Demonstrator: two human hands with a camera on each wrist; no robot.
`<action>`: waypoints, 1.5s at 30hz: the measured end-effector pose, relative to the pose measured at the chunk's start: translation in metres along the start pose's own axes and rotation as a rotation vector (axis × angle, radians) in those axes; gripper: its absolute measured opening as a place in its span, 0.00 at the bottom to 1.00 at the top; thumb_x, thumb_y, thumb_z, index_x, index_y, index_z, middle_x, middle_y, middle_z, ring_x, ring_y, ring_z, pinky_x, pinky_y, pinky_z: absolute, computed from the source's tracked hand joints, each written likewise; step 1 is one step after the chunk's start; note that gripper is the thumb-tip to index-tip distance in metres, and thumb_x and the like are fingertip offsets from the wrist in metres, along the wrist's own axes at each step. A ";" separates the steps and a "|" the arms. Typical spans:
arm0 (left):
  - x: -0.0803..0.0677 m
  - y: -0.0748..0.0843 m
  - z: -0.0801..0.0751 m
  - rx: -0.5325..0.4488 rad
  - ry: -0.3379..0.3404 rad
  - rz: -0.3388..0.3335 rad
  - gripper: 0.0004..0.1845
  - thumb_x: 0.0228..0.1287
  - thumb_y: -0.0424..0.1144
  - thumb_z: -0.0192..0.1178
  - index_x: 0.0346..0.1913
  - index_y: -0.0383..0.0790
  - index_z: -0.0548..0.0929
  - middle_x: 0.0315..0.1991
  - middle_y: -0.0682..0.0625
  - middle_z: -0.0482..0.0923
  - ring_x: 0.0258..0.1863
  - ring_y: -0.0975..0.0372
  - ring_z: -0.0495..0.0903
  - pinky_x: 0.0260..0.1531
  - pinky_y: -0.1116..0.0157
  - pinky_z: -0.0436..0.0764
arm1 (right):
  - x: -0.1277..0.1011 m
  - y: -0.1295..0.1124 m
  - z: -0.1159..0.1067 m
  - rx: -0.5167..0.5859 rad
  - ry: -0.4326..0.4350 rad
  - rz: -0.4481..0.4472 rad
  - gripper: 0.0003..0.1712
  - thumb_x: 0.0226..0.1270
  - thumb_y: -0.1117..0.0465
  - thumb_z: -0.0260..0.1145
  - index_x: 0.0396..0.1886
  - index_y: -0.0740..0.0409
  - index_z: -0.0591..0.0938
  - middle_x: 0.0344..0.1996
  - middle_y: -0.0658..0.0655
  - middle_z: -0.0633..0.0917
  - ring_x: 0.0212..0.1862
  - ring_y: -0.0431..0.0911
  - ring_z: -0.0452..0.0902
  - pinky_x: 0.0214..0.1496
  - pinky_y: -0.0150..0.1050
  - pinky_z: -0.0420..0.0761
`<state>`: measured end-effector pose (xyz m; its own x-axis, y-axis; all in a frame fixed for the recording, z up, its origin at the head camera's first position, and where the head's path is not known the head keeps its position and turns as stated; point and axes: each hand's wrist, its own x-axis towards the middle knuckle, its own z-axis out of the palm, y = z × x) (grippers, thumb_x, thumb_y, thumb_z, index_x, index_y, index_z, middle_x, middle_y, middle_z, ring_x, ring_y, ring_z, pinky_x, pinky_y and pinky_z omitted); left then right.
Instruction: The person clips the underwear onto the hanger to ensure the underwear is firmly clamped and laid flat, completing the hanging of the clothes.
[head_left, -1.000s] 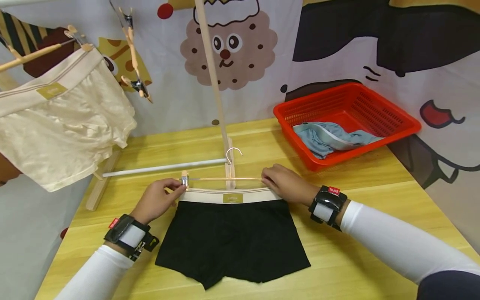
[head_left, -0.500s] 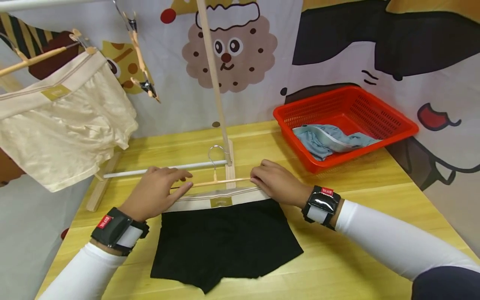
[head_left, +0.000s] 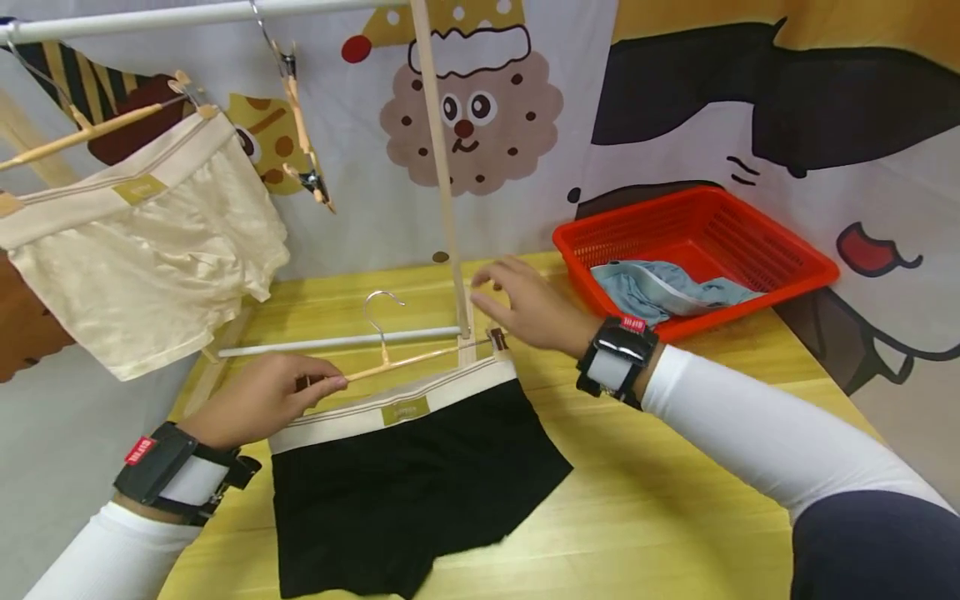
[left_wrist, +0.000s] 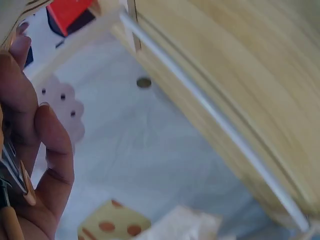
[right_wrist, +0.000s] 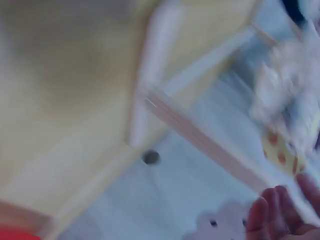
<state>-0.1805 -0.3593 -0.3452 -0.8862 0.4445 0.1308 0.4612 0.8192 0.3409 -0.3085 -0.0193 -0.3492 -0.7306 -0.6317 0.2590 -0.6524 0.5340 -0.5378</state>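
black boxer shorts (head_left: 408,479) lie flat on the yellow surface (head_left: 675,500), waistband clipped to a wooden hanger (head_left: 405,360) running left to right, hook pointing away. left hand (head_left: 258,400) pinches its left clip; right hand (head_left: 525,304) hovers, fingers spread. red basket (head_left: 750,242) holds blue cloth (head_left: 660,287).

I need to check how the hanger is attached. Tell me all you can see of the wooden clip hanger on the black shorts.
The wooden clip hanger is a thin pale bar with a silver hook, lying tilted over the table. Its right metal clip bites the black shorts' cream waistband; the left hand pinches its left clip end. The right hand hovers above, apart.
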 end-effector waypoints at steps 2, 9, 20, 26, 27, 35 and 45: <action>-0.006 -0.002 -0.008 0.035 0.021 -0.018 0.07 0.71 0.47 0.61 0.35 0.57 0.87 0.19 0.64 0.73 0.15 0.75 0.66 0.19 0.71 0.69 | 0.023 -0.003 -0.016 0.084 0.030 0.093 0.26 0.77 0.48 0.58 0.67 0.55 0.72 0.63 0.58 0.75 0.54 0.50 0.75 0.53 0.46 0.81; -0.023 -0.014 -0.035 0.146 0.098 -0.095 0.09 0.69 0.46 0.64 0.41 0.47 0.90 0.14 0.63 0.67 0.11 0.73 0.61 0.14 0.71 0.65 | 0.086 -0.003 -0.043 0.262 0.027 0.201 0.40 0.75 0.47 0.60 0.79 0.50 0.56 0.71 0.60 0.70 0.59 0.55 0.79 0.59 0.48 0.80; -0.031 -0.031 -0.094 0.360 0.140 -0.286 0.21 0.74 0.49 0.57 0.48 0.33 0.88 0.11 0.55 0.61 0.10 0.64 0.60 0.14 0.68 0.58 | 0.105 0.010 -0.043 0.340 0.073 0.072 0.13 0.71 0.52 0.66 0.45 0.55 0.79 0.38 0.55 0.84 0.42 0.48 0.80 0.43 0.39 0.84; -0.021 -0.025 -0.131 0.510 0.258 -0.337 0.23 0.74 0.48 0.58 0.47 0.27 0.86 0.09 0.50 0.59 0.10 0.58 0.60 0.13 0.64 0.57 | 0.107 0.009 -0.047 0.345 0.047 0.055 0.13 0.70 0.52 0.68 0.43 0.55 0.80 0.38 0.56 0.83 0.42 0.52 0.80 0.43 0.45 0.84; -0.019 -0.024 -0.137 0.529 0.281 -0.350 0.22 0.74 0.48 0.58 0.46 0.27 0.86 0.09 0.49 0.60 0.11 0.57 0.61 0.13 0.64 0.57 | 0.108 0.008 -0.047 0.344 0.043 0.055 0.13 0.70 0.52 0.68 0.43 0.55 0.80 0.38 0.55 0.83 0.42 0.51 0.79 0.43 0.45 0.84; 0.004 -0.025 -0.179 0.534 0.430 -0.546 0.25 0.76 0.47 0.54 0.47 0.21 0.81 0.17 0.36 0.72 0.19 0.46 0.68 0.18 0.56 0.61 | 0.115 0.004 -0.045 0.336 0.021 0.036 0.12 0.69 0.52 0.68 0.42 0.54 0.80 0.38 0.54 0.84 0.42 0.49 0.78 0.34 0.38 0.82; 0.031 -0.032 -0.209 0.532 0.544 -0.548 0.23 0.75 0.41 0.54 0.43 0.17 0.81 0.23 0.26 0.75 0.23 0.39 0.67 0.24 0.53 0.57 | 0.113 0.006 -0.045 0.346 0.013 0.028 0.12 0.70 0.50 0.68 0.42 0.52 0.79 0.37 0.54 0.84 0.24 0.45 0.70 0.23 0.34 0.74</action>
<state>-0.2323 -0.4476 -0.1579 -0.8230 -0.1733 0.5409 -0.1866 0.9820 0.0308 -0.4040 -0.0623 -0.2871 -0.7513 -0.6110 0.2494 -0.5268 0.3277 -0.7843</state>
